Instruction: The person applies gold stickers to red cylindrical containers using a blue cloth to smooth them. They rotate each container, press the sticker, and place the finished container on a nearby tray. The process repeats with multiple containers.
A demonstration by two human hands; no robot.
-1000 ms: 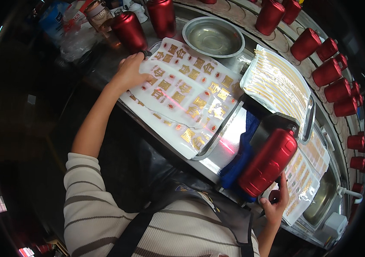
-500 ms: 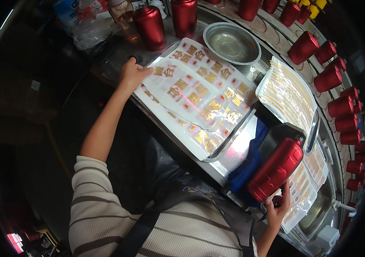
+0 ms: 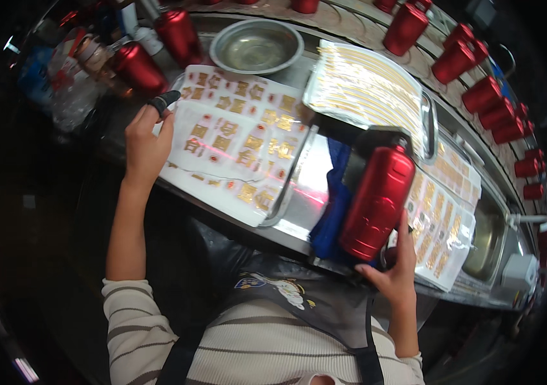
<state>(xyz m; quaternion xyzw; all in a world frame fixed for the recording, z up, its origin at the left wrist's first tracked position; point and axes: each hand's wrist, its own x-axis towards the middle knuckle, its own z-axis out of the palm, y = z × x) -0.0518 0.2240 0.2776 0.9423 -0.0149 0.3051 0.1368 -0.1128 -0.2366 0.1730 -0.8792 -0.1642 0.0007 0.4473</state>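
Observation:
My left hand (image 3: 147, 144), a black cover on its index finger, is at the left edge of a tray of white decal sheets (image 3: 215, 176) printed with gold characters and small red marks. Its index finger and thumb are apart, and I make out nothing between them. To the right, a glossy red bottle (image 3: 379, 199) with raised relief lies tilted over a black support and a blue cloth (image 3: 330, 218). Around the bottle's lower end is my right hand (image 3: 394, 276), thumb near the base and index finger along the right side. Its other fingers are partly hidden.
Behind the sheets sits a metal basin (image 3: 257, 48). A tray of gold-striped sheets (image 3: 366, 86) is beyond the bottle; more gold decal sheets (image 3: 440, 234) lie right, before a sink (image 3: 485, 250). Red bottles (image 3: 408, 29) line the curved conveyor. Clear plastic (image 3: 71, 102) is at far left.
The whole view has shifted and turned. My left index finger now points over the sheet's edge. My right thumb has come in under the bottle's base.

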